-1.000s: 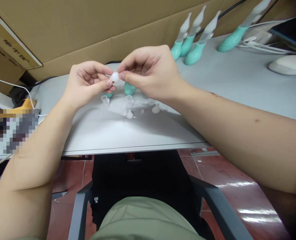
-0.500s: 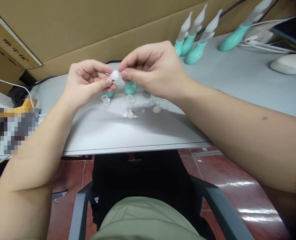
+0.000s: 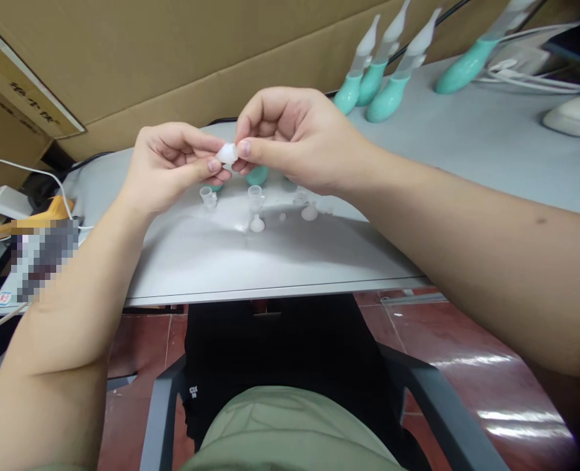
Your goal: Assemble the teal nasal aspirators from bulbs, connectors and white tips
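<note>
My left hand [image 3: 172,163] pinches the narrow end of a white silicone tip [image 3: 227,154] between thumb and fingers. On its wider end, my right hand [image 3: 294,140] closes thumb and forefinger; whether a smaller piece sits there I cannot make out. Both hands hover over the table's far middle. Below them stand two clear plastic cups with side spouts [image 3: 255,195], and green bulbs [image 3: 257,175] show partly behind the fingers. Closer to me lie a small white funnel-shaped tip [image 3: 257,224], another such tip [image 3: 310,210] and a tiny round piece [image 3: 282,216].
Several green-bulbed nasal aspirators [image 3: 389,98] with white tips stand at the back right. Beyond them are a white computer mouse [image 3: 577,116] and cables. At the left lie a white charger [image 3: 8,199] and a yellow object [image 3: 39,216]. A cardboard wall [image 3: 172,59] closes off the back.
The white tip has turned slightly between my fingers, showing more of its wide end. Both hands stay nearly in place; the view has shifted a little.
</note>
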Demonstrator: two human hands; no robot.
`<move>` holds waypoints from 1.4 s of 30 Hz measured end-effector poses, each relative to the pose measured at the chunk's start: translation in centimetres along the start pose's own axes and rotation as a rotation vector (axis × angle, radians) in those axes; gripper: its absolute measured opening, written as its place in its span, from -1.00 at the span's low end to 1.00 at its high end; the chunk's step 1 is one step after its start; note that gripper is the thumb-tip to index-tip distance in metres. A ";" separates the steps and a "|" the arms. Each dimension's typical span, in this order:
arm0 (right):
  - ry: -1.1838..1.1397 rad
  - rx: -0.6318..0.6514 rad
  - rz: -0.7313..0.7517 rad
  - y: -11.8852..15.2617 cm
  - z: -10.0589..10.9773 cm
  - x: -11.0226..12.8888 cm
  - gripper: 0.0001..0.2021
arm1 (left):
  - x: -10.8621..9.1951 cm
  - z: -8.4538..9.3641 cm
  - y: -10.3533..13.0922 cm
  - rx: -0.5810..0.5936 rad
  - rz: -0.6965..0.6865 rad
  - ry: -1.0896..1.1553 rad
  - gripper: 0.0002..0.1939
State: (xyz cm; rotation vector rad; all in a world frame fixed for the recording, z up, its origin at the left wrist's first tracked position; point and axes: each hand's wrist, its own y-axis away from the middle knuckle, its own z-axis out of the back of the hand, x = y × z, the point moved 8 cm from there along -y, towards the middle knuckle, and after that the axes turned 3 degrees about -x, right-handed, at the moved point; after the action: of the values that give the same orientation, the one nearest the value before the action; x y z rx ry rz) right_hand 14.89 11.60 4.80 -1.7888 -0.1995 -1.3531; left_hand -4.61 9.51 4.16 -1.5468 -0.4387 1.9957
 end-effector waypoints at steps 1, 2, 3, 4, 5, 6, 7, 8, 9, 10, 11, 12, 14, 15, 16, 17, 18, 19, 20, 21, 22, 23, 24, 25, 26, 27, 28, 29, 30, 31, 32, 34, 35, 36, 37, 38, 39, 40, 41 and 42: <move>-0.012 0.003 0.004 0.0 -0.1 0.0 -0.57 | 0.0 0.0 0.0 -0.008 0.000 0.008 -0.48; -0.019 0.011 0.001 0.1 -0.2 0.0 -0.57 | -0.1 0.0 -0.1 -0.018 -0.001 0.017 -0.47; -0.018 0.020 -0.001 0.2 -0.2 0.0 -0.58 | -0.2 0.0 -0.1 -0.033 -0.001 0.022 -0.45; -0.003 0.031 -0.012 0.2 -0.3 -0.1 -0.60 | -0.3 0.0 -0.2 -0.046 0.004 0.024 -0.44; 0.020 0.042 -0.029 0.3 -0.3 -0.2 -0.63 | -0.4 0.0 -0.2 -0.060 0.008 0.023 -0.43; 0.043 0.041 -0.040 0.4 -0.2 -0.3 -0.67 | -0.5 -0.1 -0.2 -0.066 0.017 0.022 -0.44; 0.067 0.036 -0.053 0.4 -0.1 -0.5 -0.70 | -0.7 -0.2 -0.1 -0.068 0.022 0.026 -0.46; 0.091 0.027 -0.067 0.5 0.0 -0.6 -0.72 | -0.9 -0.2 -0.1 -0.070 0.021 0.033 -0.48; 0.106 0.016 -0.071 0.5 0.2 -0.6 -0.73 | -1.1 -0.3 0.0 -0.064 0.016 0.036 -0.50; 0.115 0.011 -0.069 0.5 0.3 -0.7 -0.72 | -1.2 -0.4 0.0 -0.055 0.009 0.033 -0.51; 0.120 0.012 -0.066 0.4 0.3 -0.6 -0.72 | -1.3 -0.4 0.1 -0.050 -0.006 0.027 -0.51; 0.118 0.014 -0.059 0.4 0.3 -0.6 -0.71 | -1.4 -0.4 0.1 -0.035 -0.013 0.016 -0.52; 0.107 0.022 -0.047 0.3 0.3 -0.5 -0.69 | -1.5 -0.5 0.1 -0.008 -0.037 0.006 -0.57; 0.106 0.025 -0.047 0.3 0.3 -0.5 -0.68 | -1.6 -0.5 0.1 0.003 -0.047 0.008 -0.59; 0.111 0.027 -0.051 0.3 0.4 -0.5 -0.68 | -1.7 -0.5 0.1 0.010 -0.055 0.009 -0.61; 0.124 0.032 -0.057 0.3 0.4 -0.5 -0.67 | -1.9 -0.6 0.1 0.013 -0.057 0.006 -0.61; 0.139 0.037 -0.063 0.4 0.3 -0.5 -0.68 | -2.0 -0.5 0.1 0.010 -0.052 -0.002 -0.59; 0.150 0.042 -0.068 0.4 0.3 -0.5 -0.68 | -2.1 -0.5 0.1 0.005 -0.042 -0.015 -0.56; 0.149 0.038 -0.065 0.4 0.2 -0.4 -0.68 | -2.1 -0.6 0.1 0.005 -0.023 -0.031 -0.54; 0.138 0.034 -0.061 0.4 0.2 -0.3 -0.68 | -2.1 -0.6 0.1 0.007 -0.008 -0.044 -0.53; 0.124 0.031 -0.061 0.4 0.1 -0.3 -0.68 | -2.1 -0.7 0.1 0.009 -0.001 -0.051 -0.52; 0.110 0.028 -0.060 0.4 0.0 -0.2 -0.66 | -2.2 -0.7 0.2 0.014 0.000 -0.052 -0.52; 0.099 0.028 -0.061 0.4 0.0 -0.3 -0.65 | -2.2 -0.7 0.2 0.017 -0.006 -0.044 -0.53; 0.095 0.029 -0.064 0.4 -0.1 -0.4 -0.63 | -2.3 -0.8 0.3 0.021 -0.014 -0.032 -0.55; 0.095 0.027 -0.064 0.3 -0.1 -0.5 -0.60 | -2.3 -0.7 0.3 0.021 -0.024 -0.017 -0.59; 0.099 0.026 -0.064 0.3 -0.1 -0.6 -0.57 | -2.3 -0.8 0.4 0.027 -0.026 -0.004 -0.62; 0.103 0.014 -0.056 0.3 0.0 -0.6 -0.53 | -2.2 -0.8 0.4 0.028 -0.029 0.009 -0.65; 0.110 0.005 -0.051 0.2 0.1 -0.7 -0.49 | -2.1 -0.8 0.4 0.028 -0.024 0.017 -0.67; 0.120 -0.004 -0.048 0.2 0.2 -0.9 -0.47 | -1.9 -0.8 0.5 0.029 -0.013 0.022 -0.68; 0.128 -0.010 -0.042 0.2 0.2 -0.9 -0.44 | -1.6 -0.9 0.5 0.029 -0.002 0.027 -0.66; 0.132 -0.011 -0.032 0.2 0.2 -1.0 -0.42 | -1.4 -0.8 0.5 0.020 0.005 0.033 -0.62; 0.117 -0.006 0.006 0.2 0.0 -0.9 -0.41 | -1.0 -0.7 0.5 -0.004 0.022 0.032 -0.53; 0.104 0.000 0.029 0.2 -0.1 -0.7 -0.42 | -0.8 -0.7 0.5 -0.013 0.040 0.017 -0.48; 0.088 0.007 0.053 0.2 -0.2 -0.6 -0.44 | -0.7 -0.6 0.5 -0.028 0.055 -0.006 -0.43; 0.074 0.012 0.078 0.1 -0.3 -0.4 -0.47 | -0.7 -0.4 0.5 -0.044 0.071 -0.032 -0.40; 0.070 0.016 0.096 0.1 -0.4 -0.2 -0.50 | -0.7 -0.4 0.5 -0.053 0.087 -0.058 -0.37; 0.078 0.024 0.114 0.1 -0.6 -0.1 -0.54 | -0.8 -0.3 0.4 -0.059 0.095 -0.078 -0.34; 0.090 0.027 0.139 0.1 -0.7 0.1 -0.57 | -1.0 -0.2 0.3 -0.064 0.090 -0.089 -0.32; 0.102 0.028 0.165 0.2 -0.8 0.2 -0.59 | -1.1 -0.2 0.3 -0.056 0.085 -0.097 -0.31; 0.114 0.021 0.190 0.2 -0.9 0.4 -0.60 | -1.2 -0.1 0.2 -0.047 0.073 -0.100 -0.32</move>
State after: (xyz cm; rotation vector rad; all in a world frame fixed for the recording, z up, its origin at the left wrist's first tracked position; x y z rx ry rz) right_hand 14.52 10.73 5.04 -1.6621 0.0173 -1.3070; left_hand -4.34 8.63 4.94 -1.5162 -0.4786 2.1398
